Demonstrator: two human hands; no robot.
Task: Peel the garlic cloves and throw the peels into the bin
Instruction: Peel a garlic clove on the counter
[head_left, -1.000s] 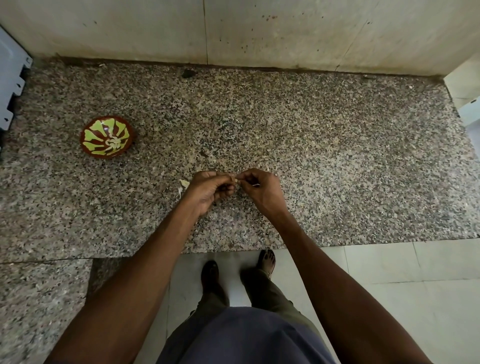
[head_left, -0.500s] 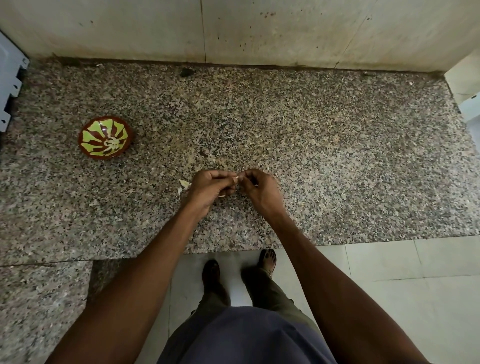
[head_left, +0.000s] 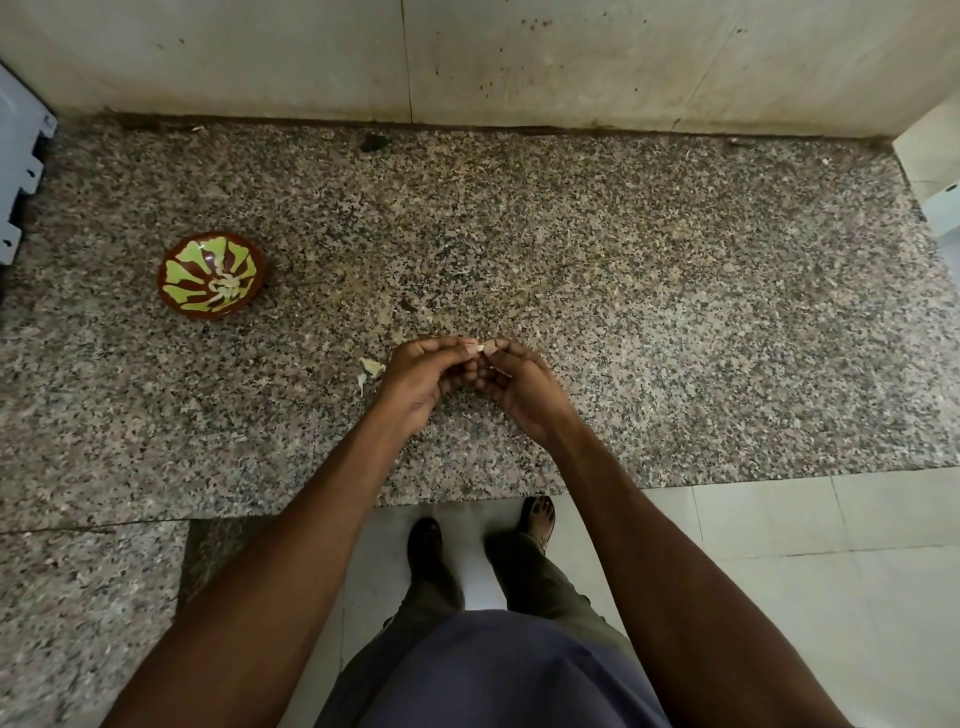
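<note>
A person stands at a speckled granite counter (head_left: 623, 291) and looks straight down at both hands, which meet above its middle, near the front edge. The left hand (head_left: 421, 379) and the right hand (head_left: 524, 387) face each other with curled fingers, and between their fingertips sits a small pale garlic clove (head_left: 480, 348), pinched from both sides. The left thumb and forefinger close on the clove from the left, while the right hand's fingertips grip its other end; the remaining fingers of both hands are bent inward under it. Whether any skin is loose on the clove is too small to tell. Just to the left of the left hand, a few pale garlic peels (head_left: 371, 368) lie on the counter, one a broader flake and one a thin sliver below it. Well apart from the hands, toward the left side of the counter, stands a small round bowl (head_left: 212, 274), brown with a green petal pattern and a light swirl at its centre. A pale wall (head_left: 519, 57) rises behind the counter, with dark specks on it. At the far left edge a light blue-grey notched panel (head_left: 18, 182) juts into view. Below the counter's front edge are pale floor tiles (head_left: 779, 545) and the person's feet (head_left: 537, 519) in sandals.
</note>
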